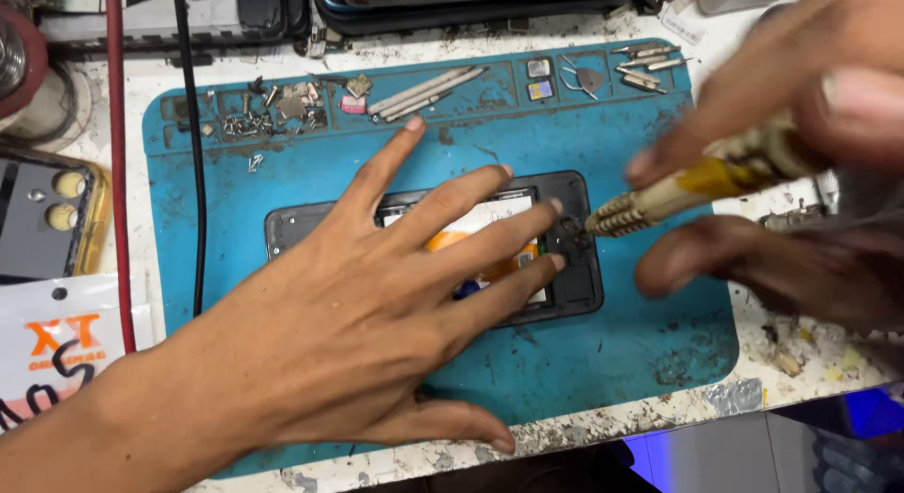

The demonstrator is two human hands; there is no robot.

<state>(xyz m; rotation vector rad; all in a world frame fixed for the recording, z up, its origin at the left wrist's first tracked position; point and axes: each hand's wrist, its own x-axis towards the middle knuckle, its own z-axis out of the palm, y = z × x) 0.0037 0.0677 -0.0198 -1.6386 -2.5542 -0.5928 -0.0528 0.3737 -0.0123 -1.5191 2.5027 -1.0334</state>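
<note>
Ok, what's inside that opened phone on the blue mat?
Inside the opened phone: a pale panel, an orange patch and a bit of blue show between the left hand's fingers. The screwdriver in the right hand meets the right end. The rest is covered by the fingers.

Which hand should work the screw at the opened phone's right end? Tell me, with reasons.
Right hand, probably: it holds the screwdriver, whose tip sits at the opened phone's right end. The left hand lies spread flat on the phone, steadying it.
</note>
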